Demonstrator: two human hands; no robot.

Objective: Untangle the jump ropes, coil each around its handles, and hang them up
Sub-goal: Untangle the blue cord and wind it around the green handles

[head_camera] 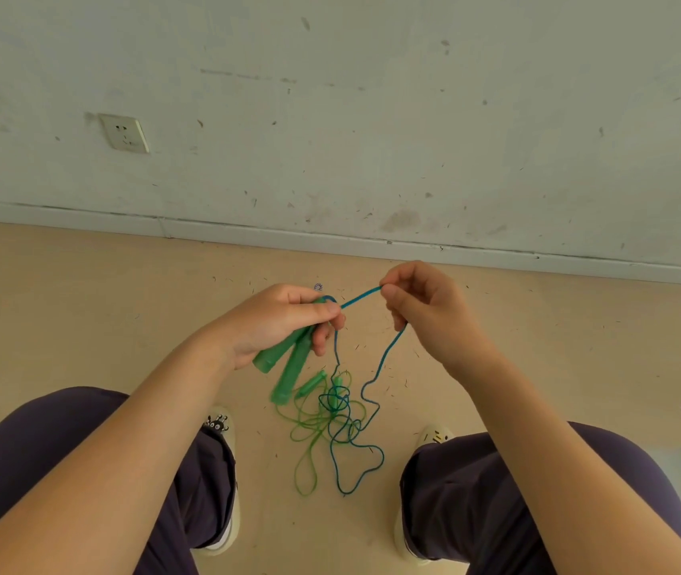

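Jump ropes are lying tangled on the floor between the feet, blue cord rising to both hands. Left hand is gripping two green handles together, likely as a core for coiling; right hand is pinching the blue cord, drawing it taut and clear of the green rope.

left hand: fingers curled, gripping | right hand: thumb and forefinger pinching | both forearms raised forward
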